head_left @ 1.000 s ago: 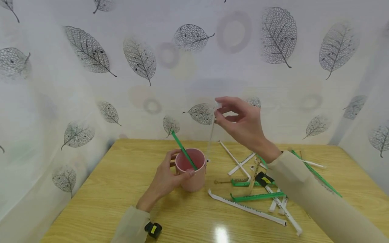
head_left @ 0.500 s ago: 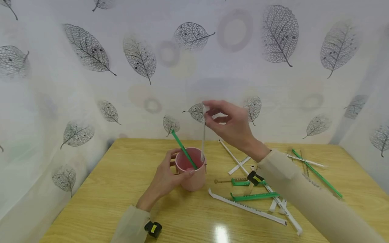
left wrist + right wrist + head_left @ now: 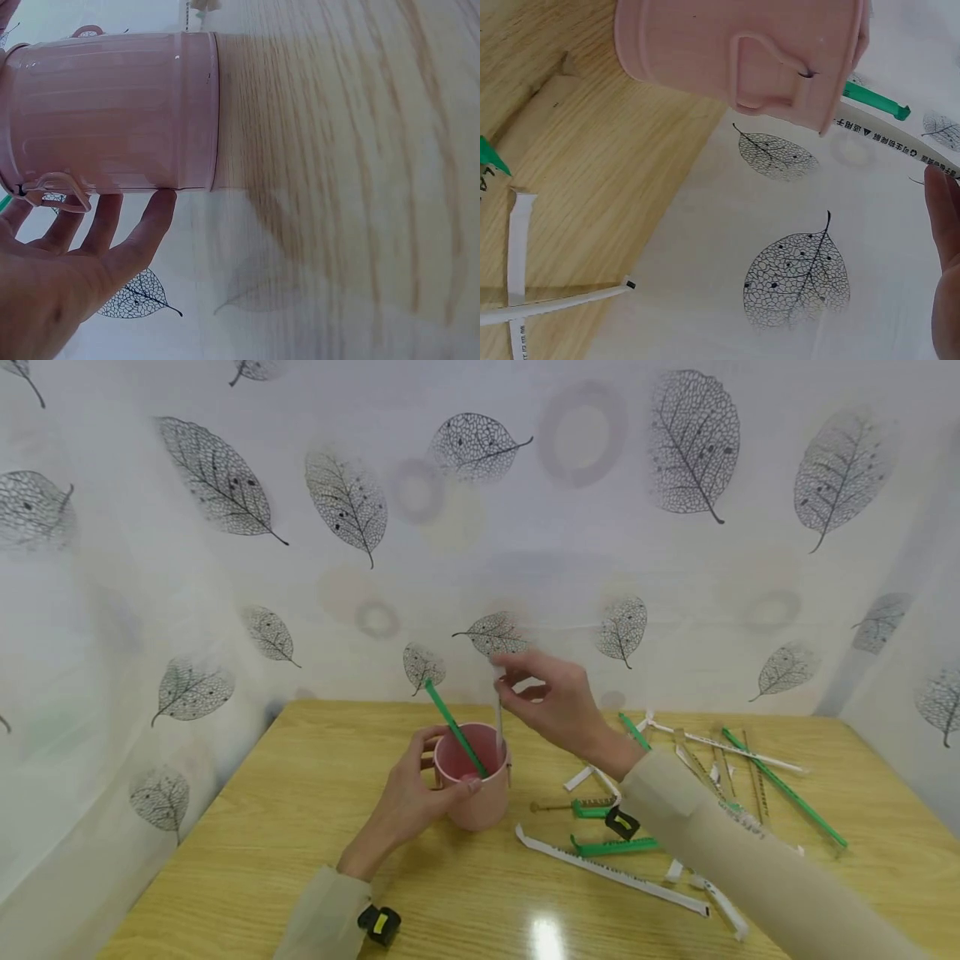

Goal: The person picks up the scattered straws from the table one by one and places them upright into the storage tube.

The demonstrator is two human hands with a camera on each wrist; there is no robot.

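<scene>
A small pink pail [image 3: 477, 808] with wire side handles stands upright on the wooden table. My left hand [image 3: 408, 802] holds it from the left, thumb at the rim and fingers around the far side. Inside leans a green paper-wrapped straw [image 3: 453, 723], its upper part sticking out. Above the pail's right side, my right hand [image 3: 553, 703] pinches the top of a white-wrapped straw [image 3: 498, 727], whose lower end is inside the pail. Printed lettering shows on this straw's wrapper [image 3: 892, 139] in the right wrist view.
Several wrapped straws lie scattered on the right of the table, among them a white straw [image 3: 611, 872], a green straw [image 3: 787, 789] and a brown straw [image 3: 558, 807]. Some are partly under my right forearm. A leaf-patterned cloth [image 3: 570, 560] hangs behind the table.
My right hand has moved left and down, bringing the white-wrapped straw from beside the pail to inside its rim. The left hand and the pail have stayed in place.
</scene>
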